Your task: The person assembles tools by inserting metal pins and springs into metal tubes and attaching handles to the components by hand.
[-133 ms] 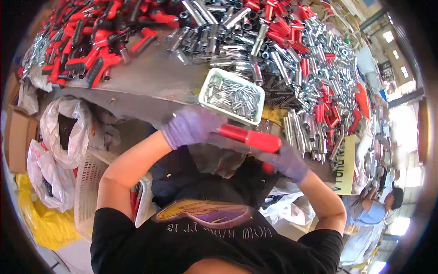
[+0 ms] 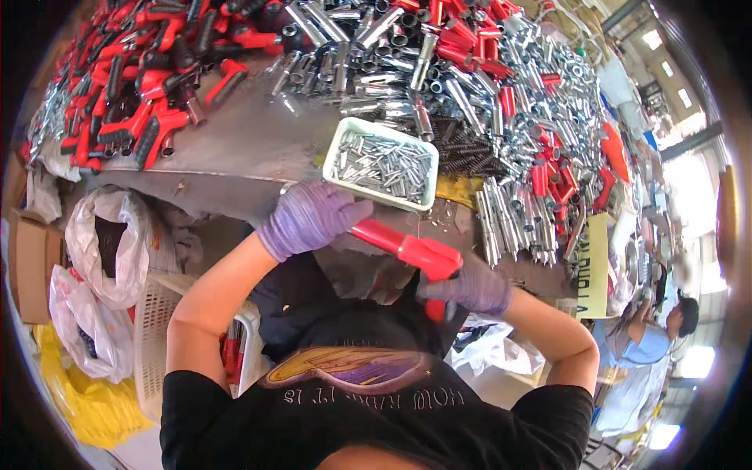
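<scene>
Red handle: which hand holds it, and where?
Both gloved hands: left hand around the red handle's upper end, right hand gripping its lower end.

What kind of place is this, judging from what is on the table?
Probably a small factory or assembly workshop. The metal table holds heaps of identical red handles and shiny metal tubes, plus a white tray of small metal parts. Gloved hands hold one red tool.
</scene>
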`<state>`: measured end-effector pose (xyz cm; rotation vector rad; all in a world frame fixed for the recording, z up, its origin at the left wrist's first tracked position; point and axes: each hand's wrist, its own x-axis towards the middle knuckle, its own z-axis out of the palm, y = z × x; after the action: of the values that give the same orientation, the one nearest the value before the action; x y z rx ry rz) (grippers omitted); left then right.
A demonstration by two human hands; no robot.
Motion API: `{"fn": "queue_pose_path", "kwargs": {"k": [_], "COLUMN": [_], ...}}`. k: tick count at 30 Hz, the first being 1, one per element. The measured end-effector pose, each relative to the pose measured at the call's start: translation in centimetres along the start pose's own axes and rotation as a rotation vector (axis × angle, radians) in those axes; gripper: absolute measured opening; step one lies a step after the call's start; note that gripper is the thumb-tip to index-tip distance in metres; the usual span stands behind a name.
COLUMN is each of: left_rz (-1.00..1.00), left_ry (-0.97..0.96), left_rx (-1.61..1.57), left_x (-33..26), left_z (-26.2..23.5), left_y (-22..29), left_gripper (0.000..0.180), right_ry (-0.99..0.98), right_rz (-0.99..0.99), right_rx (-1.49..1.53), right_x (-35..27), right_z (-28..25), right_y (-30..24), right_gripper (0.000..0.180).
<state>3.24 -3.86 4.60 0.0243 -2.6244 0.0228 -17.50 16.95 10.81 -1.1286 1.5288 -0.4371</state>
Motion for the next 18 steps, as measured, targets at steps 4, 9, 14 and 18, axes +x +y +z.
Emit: {"fn": "queue_pose_path", "kwargs": {"k": [4,9,14,18], "left_rz": [-0.173,-0.168,-0.267,-0.238], "left_ry": [-0.305,-0.009,-0.161,-0.091], "left_rx": [-0.252,-0.1,-0.131,-0.08], "left_x": [-0.1,-0.3,-0.8,-0.7], "left_z": [1.0,0.1,0.1,-1.0], "left_y": [0.2,-0.2,0.5,0.0], "left_gripper": [0.052,0.059,0.05,0.038], "right_ry": [0.603,0.211,0.377,0.238], "right_rz": [-0.359,-0.055,-0.051,-0.214], "right_rx": [-1.07,0.09,-0.513,0.129], "right_x": [0.7,1.0,0.4,0.3], "right_z": [-1.7,0.6,-0.1,1.6], "right_y": [-2.7,0.2,-2.1,-0.5], "right_gripper": [0.054,0.056,0.052,0.055]}}
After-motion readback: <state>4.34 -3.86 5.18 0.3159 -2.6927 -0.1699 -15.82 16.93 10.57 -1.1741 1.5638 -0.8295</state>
